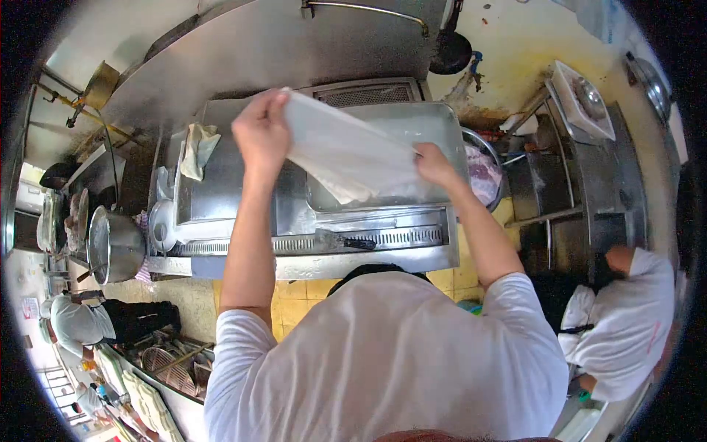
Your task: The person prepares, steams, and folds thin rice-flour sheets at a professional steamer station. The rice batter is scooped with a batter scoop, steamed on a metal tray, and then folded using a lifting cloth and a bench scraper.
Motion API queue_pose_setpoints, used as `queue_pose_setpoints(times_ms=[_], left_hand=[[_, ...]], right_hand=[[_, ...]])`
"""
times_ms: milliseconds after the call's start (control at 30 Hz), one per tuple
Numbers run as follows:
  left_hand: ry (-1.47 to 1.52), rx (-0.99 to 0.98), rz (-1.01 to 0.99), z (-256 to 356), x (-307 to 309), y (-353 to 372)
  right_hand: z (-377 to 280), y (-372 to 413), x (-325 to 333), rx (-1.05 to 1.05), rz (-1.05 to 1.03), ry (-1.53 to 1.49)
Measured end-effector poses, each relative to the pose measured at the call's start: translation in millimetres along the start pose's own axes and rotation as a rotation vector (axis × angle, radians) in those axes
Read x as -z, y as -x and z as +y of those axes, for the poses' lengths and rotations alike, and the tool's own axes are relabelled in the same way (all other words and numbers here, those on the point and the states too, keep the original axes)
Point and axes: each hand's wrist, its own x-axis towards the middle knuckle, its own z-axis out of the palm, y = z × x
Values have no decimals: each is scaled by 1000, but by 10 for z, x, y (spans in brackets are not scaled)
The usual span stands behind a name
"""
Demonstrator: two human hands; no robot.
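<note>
A thin white cloth (346, 144) is stretched at a slant between my hands, blurred by motion. My left hand (263, 136) is raised higher and pinches its upper left corner. At the other end, my right hand (436, 166) is closed on the cloth's right edge. Beneath it lies a large shallow metal tray (434, 121) on the steel cooking counter, its middle hidden by the cloth. A black-handled flat scraper (359, 243) rests on the slotted front strip of the counter, below the tray.
A crumpled cloth (199, 151) lies on the counter's left. Right of it stands a metal bowl (501, 195) holding what looks like raw meat. A big pot (118, 247) is at the left. One person (626, 324) is close on the right, another (77, 324) at lower left.
</note>
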Motion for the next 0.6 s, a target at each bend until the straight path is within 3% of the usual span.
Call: queue_pose_setpoints(times_ms=[67, 133, 167, 200, 233, 267, 333, 367, 433, 467, 500, 567, 600], left_hand=[[-186, 205, -12, 29, 172, 29], [-170, 131, -64, -137, 51, 198], [-149, 55, -118, -213, -47, 292], [-205, -36, -184, -49, -144, 398], [-163, 86, -304, 69, -278, 490], [-163, 85, -309, 145, -409, 557], [-190, -187, -371, 248, -590, 636], [-187, -191, -375, 294, -521, 600], [-184, -101, -276, 355, -191, 384], [4, -82, -159, 282, -36, 279], [-112, 53, -63, 268, 147, 178], [-144, 174, -54, 124, 323, 164], [-146, 227, -67, -69, 308, 246]], right_hand=[[485, 30, 90, -99, -36, 55], [544, 73, 150, -68, -9, 354], [443, -15, 139, -20, 0, 241], [19, -65, 150, 24, 10, 126], [-377, -64, 70, 193, 81, -110], [-775, -65, -17, 362, 158, -346], [-1446, -5, -96, 351, 76, -415], [-1409, 47, -118, 349, 83, -416], [-1201, 61, -270, 96, -137, -123], [-558, -4, -530, 138, 79, -70], [123, -38, -633, 184, 290, -18], [467, 93, -187, 19, 26, 136], [379, 82, -154, 25, 20, 137]])
